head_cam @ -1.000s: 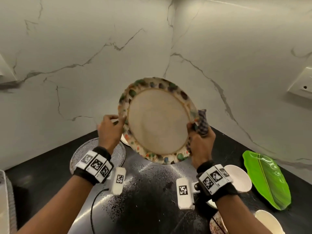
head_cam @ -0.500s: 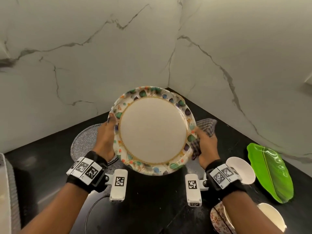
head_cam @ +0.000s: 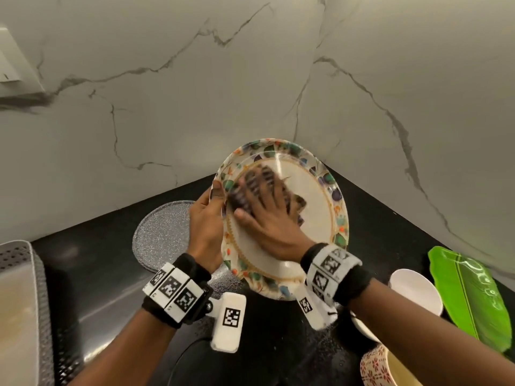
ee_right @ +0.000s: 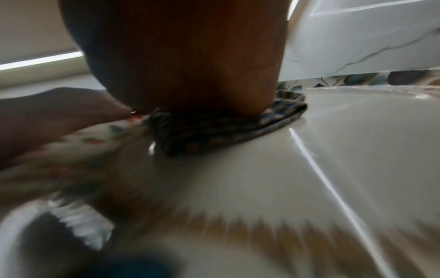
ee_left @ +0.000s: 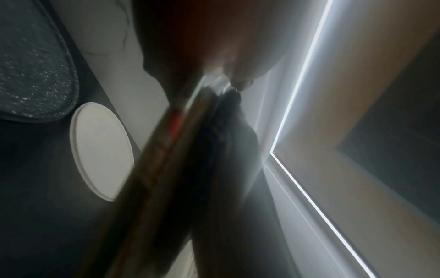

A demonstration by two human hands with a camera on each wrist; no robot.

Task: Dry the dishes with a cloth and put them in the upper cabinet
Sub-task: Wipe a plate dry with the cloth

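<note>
A round plate (head_cam: 315, 218) with a coloured leaf-patterned rim is held tilted above the black counter, face toward me. My left hand (head_cam: 214, 199) grips its left rim, thumb on the front and fingers hidden behind. My right hand (head_cam: 267, 215) lies flat on the plate's face with fingers spread, pressing a dark checked cloth (head_cam: 259, 179) against it. The right wrist view shows the cloth (ee_right: 226, 129) squashed under the palm on the glossy cream plate (ee_right: 333, 141). In the left wrist view the plate's edge (ee_left: 166, 150) is blurred.
On the wet black counter lie a grey speckled round plate (head_cam: 161, 232) at left, a white bowl (head_cam: 415, 291), a green leaf-shaped dish (head_cam: 471, 296) and a red-patterned cup (head_cam: 373, 369) at right. A perforated metal rack (head_cam: 16, 274) stands far left. Marble walls meet in a corner behind.
My right hand left the plate's right rim and moved onto its face, taking the cloth with it. The plate came lower and tilted; the left hand kept its grip.
</note>
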